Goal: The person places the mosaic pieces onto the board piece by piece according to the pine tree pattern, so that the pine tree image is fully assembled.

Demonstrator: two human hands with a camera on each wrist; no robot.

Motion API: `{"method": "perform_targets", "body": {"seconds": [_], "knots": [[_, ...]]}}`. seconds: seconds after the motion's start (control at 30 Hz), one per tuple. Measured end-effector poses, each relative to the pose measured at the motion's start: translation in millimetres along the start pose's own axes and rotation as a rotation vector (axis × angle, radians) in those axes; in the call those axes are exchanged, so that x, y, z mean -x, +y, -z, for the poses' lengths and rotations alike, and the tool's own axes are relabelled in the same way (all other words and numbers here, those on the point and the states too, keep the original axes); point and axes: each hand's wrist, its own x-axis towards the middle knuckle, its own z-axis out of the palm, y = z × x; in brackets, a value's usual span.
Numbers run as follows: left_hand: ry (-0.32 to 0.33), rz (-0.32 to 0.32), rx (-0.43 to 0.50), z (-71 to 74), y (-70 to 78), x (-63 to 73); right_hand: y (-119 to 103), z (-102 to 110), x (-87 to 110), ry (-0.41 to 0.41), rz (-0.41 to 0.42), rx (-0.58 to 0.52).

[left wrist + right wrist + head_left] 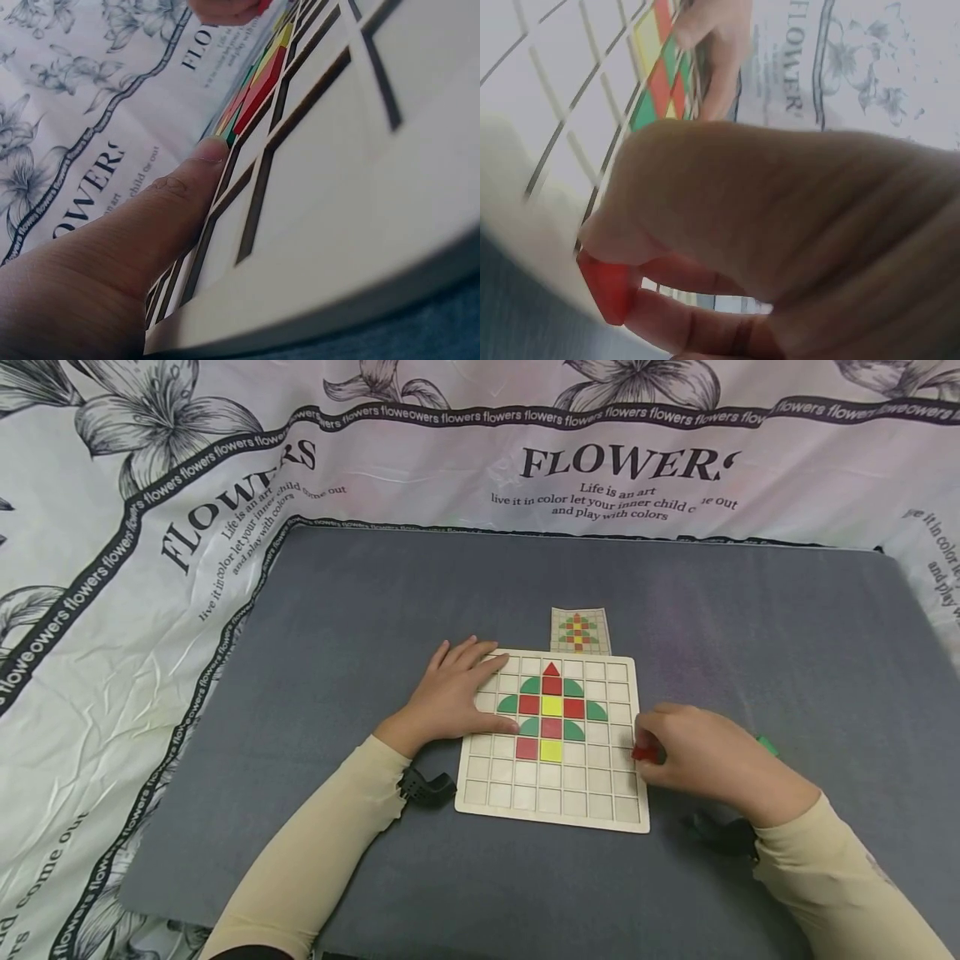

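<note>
A pale grid board [592, 797] lies on the grey table, with red, yellow and green tiles set in its squares in a tree shape. My left hand [448, 700] rests on the board's upper left part, fingers spread and thumb stretched toward the tiles. In the left wrist view, that thumb [165, 206] lies along the board beside a green piece. At the board's right edge my right hand [701, 758] pinches a red tile [607, 291] between thumb and fingers. A red triangle [551, 669] tops the pattern, above a red square.
Just beyond the board lies a small card [579, 625] printed with a similar tree pattern. A green piece [767, 745] shows partly behind my right hand. The table [390, 585] is bordered by white cloth [435, 468] with flowers and lettering.
</note>
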Motion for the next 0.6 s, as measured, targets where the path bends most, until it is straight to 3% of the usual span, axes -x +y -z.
{"method": "perform_targets", "body": {"seconds": [0.33, 0.6], "knots": [[0.002, -0.001, -0.001, 0.0, -0.9, 0.4, -29.7, -5.4, -24.3, -0.012, 0.139, 0.008], [0.003, -0.004, -0.006, 0.5, -0.4, 0.5, -39.1, -18.9, -35.6, -0.032, 0.195, 0.036]]}}
